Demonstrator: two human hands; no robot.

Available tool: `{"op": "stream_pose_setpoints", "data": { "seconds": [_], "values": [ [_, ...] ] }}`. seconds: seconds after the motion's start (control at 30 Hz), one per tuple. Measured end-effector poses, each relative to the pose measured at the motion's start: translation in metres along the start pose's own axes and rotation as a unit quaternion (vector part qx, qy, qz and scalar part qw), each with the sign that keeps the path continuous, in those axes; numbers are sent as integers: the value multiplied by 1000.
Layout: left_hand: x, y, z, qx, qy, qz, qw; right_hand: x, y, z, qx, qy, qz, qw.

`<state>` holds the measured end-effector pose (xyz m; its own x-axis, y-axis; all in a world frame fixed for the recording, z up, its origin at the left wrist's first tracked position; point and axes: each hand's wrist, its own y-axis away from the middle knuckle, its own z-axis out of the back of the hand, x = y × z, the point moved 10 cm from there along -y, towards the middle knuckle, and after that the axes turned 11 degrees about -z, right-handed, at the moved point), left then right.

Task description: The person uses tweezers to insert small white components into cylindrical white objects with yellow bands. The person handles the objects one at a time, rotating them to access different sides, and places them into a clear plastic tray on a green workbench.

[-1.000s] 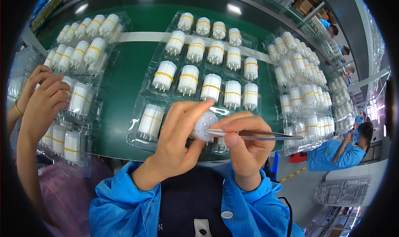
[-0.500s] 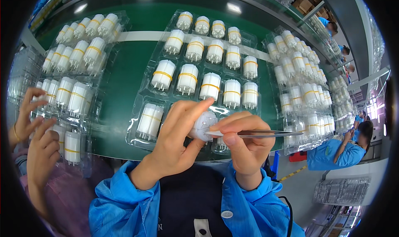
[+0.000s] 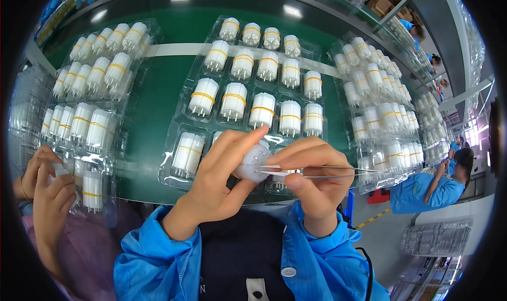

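Between the fingers and thumb of my left hand [image 3: 222,177] is a whitish, round-ended plastic part [image 3: 253,162], its end face turned toward my right hand. My right hand [image 3: 317,177] is closed on a pair of tweezers [image 3: 343,171]. The pale tips of the tweezers are at the part's end face; whether they grip anything there, I cannot tell. Just beyond my hands lies a clear plastic tray [image 3: 167,166] with white cylindrical parts standing in its pockets, each with a yellow band and metal pins, such as this cylinder [image 3: 262,110]. My left hand hides some front pockets.
A green bench top [image 3: 153,111] runs underneath. More filled trays stand at left, with white cylinders [image 3: 92,187], and at right [image 3: 393,148]. On the left, a co-worker's hands [image 3: 50,187] hold a small white piece. Another person in blue [image 3: 430,193] sits at right.
The tweezers' two arms look further apart, and their tips have shifted slightly left against the part. At left, the co-worker's hands have come together around a white piece. The view has shifted a little.
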<state>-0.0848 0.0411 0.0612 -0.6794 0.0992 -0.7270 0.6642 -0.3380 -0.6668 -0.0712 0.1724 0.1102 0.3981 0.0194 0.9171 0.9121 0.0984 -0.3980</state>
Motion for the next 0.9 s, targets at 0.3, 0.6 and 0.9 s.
{"op": "stream_pose_setpoints", "data": {
  "seconds": [0.3,0.6,0.9],
  "values": [
    [-3,-1,-1,38,21,-9,999,5,-5,-10,45,68,34,996],
    [-3,0,-2,53,10,-10,998,-1,-4,-8,32,48,0,998],
    [-2,3,-2,54,18,-11,998,-4,-4,-8,42,28,4,999]
  ]
}}
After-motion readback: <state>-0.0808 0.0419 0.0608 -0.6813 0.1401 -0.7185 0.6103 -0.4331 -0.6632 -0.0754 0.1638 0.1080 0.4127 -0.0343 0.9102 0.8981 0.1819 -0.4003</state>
